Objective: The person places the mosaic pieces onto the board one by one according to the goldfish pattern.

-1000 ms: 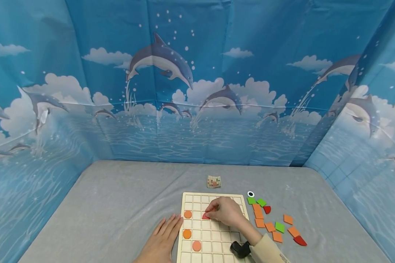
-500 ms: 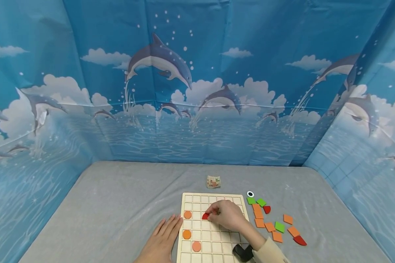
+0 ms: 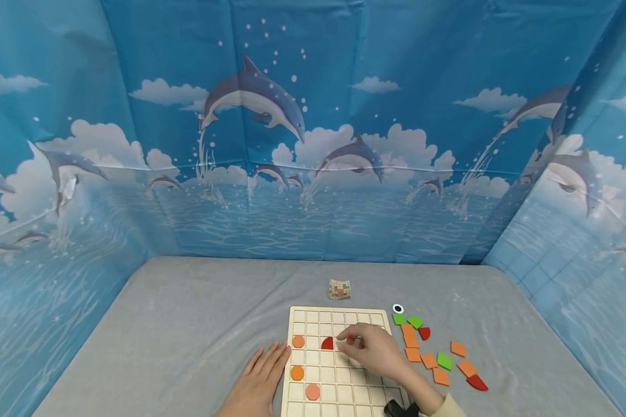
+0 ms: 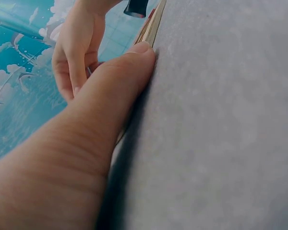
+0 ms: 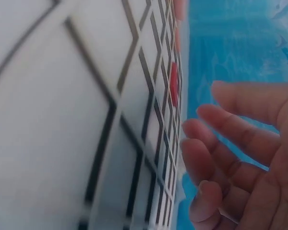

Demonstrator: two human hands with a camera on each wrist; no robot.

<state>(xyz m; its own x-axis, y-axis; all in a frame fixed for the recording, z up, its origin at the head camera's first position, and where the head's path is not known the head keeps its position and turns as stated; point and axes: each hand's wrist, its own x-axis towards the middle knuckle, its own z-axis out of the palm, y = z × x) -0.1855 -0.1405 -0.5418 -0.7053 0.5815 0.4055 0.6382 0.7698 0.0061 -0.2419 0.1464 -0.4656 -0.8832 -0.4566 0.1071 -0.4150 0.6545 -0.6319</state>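
A wooden grid board (image 3: 326,374) lies on the grey cloth. My left hand (image 3: 258,376) rests on the cloth with straight fingers, their tips at the board's left edge; its thumb (image 4: 129,69) meets that edge in the left wrist view. A red quarter-circle piece (image 3: 327,343) sits in a cell of the upper middle. Just right of it hovers my right hand (image 3: 372,350), thumb and fingers apart and loosely bent, nothing between them. Two orange discs (image 3: 298,341) and a salmon disc (image 3: 312,392) occupy cells on the left side.
Right of the board lie several orange squares (image 3: 413,354), green squares (image 3: 444,361), two red pieces (image 3: 477,383) and a white-and-black eye disc (image 3: 398,308). A small patterned card (image 3: 339,289) lies behind the board. Dolphin-print curtains (image 3: 313,220) stand around the table.
My right hand has let go of the red quarter-circle piece and drawn back to the right and slightly nearer. The piece stays in its cell. My left hand has not moved.
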